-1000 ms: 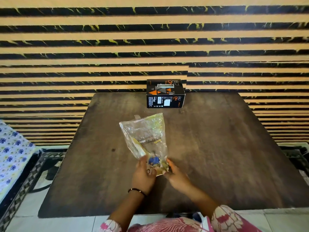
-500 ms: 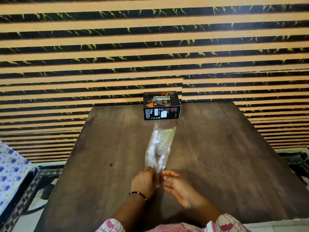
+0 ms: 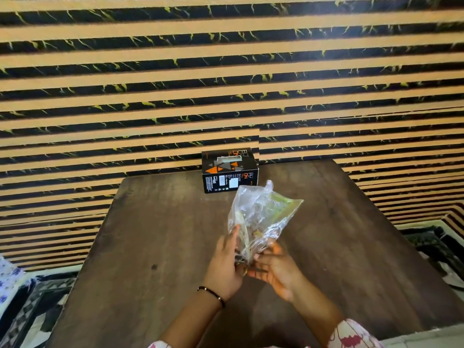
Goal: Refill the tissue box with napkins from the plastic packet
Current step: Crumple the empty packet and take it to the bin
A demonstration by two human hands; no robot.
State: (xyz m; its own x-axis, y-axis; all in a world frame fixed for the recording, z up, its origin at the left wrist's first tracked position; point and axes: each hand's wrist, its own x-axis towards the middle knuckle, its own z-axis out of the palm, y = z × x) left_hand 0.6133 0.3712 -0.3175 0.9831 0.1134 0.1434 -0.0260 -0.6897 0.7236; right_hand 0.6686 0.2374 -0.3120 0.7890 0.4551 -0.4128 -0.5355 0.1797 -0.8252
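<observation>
A clear plastic packet (image 3: 261, 214) with green and yellow print stands crumpled above the table, puffed out and leaning right. My left hand (image 3: 226, 264) grips its lower left side. My right hand (image 3: 276, 270) pinches its bottom edge from the right. The packet looks nearly empty; I cannot make out napkins inside. A black tissue box (image 3: 229, 172) with orange and grey triangles stands at the far edge of the table against the wall, its top slot showing a strip of white.
The dark wooden table (image 3: 150, 247) fills the middle of the view. A wall with tan and black stripes rises right behind it. A blue-flowered cloth (image 3: 7, 280) lies at the lower left and a patterned floor runs along both sides.
The packet, edge-on and thin half a second ago, has turned and spread open to the right. My right hand has taken hold of its bottom again. The view has tilted up.
</observation>
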